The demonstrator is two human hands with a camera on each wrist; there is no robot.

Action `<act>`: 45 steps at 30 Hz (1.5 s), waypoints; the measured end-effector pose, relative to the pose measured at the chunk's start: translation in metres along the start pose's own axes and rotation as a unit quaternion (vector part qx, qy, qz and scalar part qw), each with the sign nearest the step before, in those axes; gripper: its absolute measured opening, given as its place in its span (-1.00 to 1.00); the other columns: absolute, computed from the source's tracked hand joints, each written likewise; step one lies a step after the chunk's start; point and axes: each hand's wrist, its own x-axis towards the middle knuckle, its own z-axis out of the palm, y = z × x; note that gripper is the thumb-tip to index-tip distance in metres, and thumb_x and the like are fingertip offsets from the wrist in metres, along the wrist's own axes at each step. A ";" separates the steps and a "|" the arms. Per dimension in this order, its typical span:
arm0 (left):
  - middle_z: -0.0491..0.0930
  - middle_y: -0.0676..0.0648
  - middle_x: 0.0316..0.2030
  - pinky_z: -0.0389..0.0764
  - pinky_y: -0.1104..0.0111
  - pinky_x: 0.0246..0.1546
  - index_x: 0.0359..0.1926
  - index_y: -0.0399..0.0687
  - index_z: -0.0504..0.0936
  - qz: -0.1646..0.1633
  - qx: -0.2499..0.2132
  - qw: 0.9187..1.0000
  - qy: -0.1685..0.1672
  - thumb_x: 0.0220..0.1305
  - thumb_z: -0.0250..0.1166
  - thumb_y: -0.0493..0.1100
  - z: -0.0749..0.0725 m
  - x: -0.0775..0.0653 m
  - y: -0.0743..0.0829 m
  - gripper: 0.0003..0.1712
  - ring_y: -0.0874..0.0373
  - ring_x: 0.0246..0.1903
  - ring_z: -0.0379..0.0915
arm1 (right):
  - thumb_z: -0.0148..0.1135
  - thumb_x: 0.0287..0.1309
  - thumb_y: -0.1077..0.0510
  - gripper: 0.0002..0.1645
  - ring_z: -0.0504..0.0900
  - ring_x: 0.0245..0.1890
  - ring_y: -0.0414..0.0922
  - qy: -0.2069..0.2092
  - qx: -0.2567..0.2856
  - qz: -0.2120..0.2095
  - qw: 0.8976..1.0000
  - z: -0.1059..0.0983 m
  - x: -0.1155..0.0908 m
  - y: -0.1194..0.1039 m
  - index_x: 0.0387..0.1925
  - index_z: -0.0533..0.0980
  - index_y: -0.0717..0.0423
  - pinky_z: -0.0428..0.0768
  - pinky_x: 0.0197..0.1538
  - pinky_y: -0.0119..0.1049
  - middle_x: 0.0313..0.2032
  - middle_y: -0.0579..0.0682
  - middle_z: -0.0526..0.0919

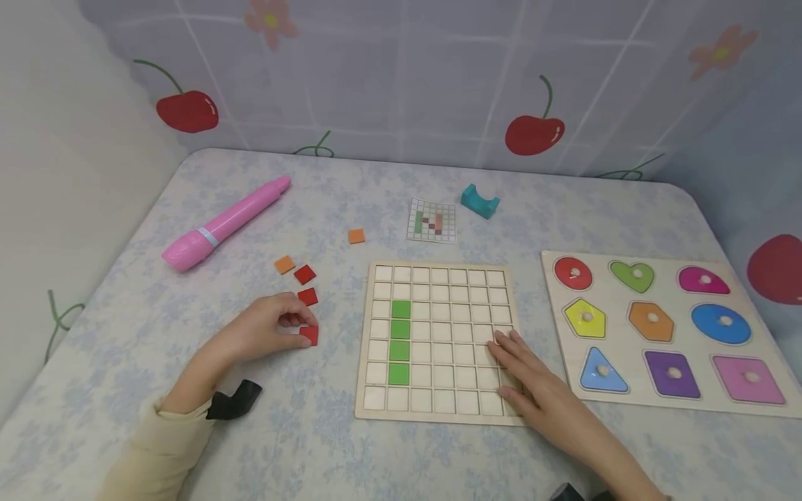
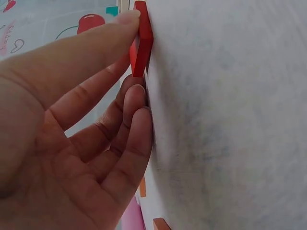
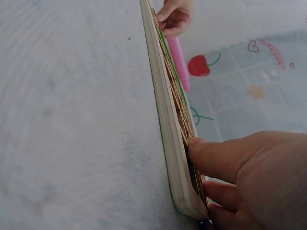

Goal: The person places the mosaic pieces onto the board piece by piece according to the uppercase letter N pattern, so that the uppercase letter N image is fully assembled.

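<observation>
Left of the grid board, my left hand (image 1: pixel 260 327) pinches a small red square tile (image 1: pixel 311 335) at the tabletop. In the left wrist view the thumb lies on that red tile (image 2: pixel 143 45), which stands on edge against the cloth, with the fingers behind it. Two more red tiles (image 1: pixel 308 296) lie just beyond this hand, beside an orange tile (image 1: pixel 285 264). My right hand (image 1: pixel 545 390) rests on the right edge of the wooden grid board (image 1: pixel 443 353), fingers fairly straight. Several green tiles (image 1: pixel 399 350) fill part of the board's second column.
Behind the board lie another orange tile (image 1: pixel 356 236), a pattern card (image 1: pixel 432 233) and a teal curved block (image 1: pixel 480 202). A pink microphone-shaped toy (image 1: pixel 228 223) is at the back left. On the right sits a shape puzzle board (image 1: pixel 620 356) with knobbed pieces.
</observation>
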 end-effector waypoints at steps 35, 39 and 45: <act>0.64 0.08 -0.38 0.53 0.40 -0.30 -0.32 -0.12 0.71 0.047 -0.131 0.990 -0.031 0.12 0.36 -0.32 0.060 0.103 0.076 -0.92 0.27 -0.40 0.52 | 0.18 0.25 0.17 -0.29 -0.09 0.39 0.00 -0.006 0.003 0.005 1.000 0.002 0.002 0.001 0.38 0.18 0.08 -0.12 0.21 -0.64 0.39 0.03 0.07; 0.64 0.09 -0.40 0.52 0.43 -0.34 -0.34 -0.10 0.73 0.060 -0.098 0.993 -0.038 0.11 0.36 -0.32 0.066 0.101 0.080 -0.92 0.31 -0.43 0.50 | 0.18 0.25 0.16 -0.29 -0.09 0.39 -0.01 -0.007 -0.004 0.012 1.000 0.000 0.001 0.000 0.38 0.18 0.08 -0.13 0.21 -0.65 0.39 0.02 0.07; 0.59 0.13 -0.47 0.50 0.47 -0.41 -0.46 -0.08 0.72 0.103 -0.042 0.994 -0.024 0.07 0.38 -0.35 0.069 0.097 0.086 -0.91 0.33 -0.48 0.46 | 0.18 0.25 0.15 -0.29 -0.10 0.39 -0.01 -0.010 -0.003 0.018 1.000 -0.001 0.000 0.000 0.38 0.18 0.08 -0.13 0.20 -0.65 0.39 0.02 0.07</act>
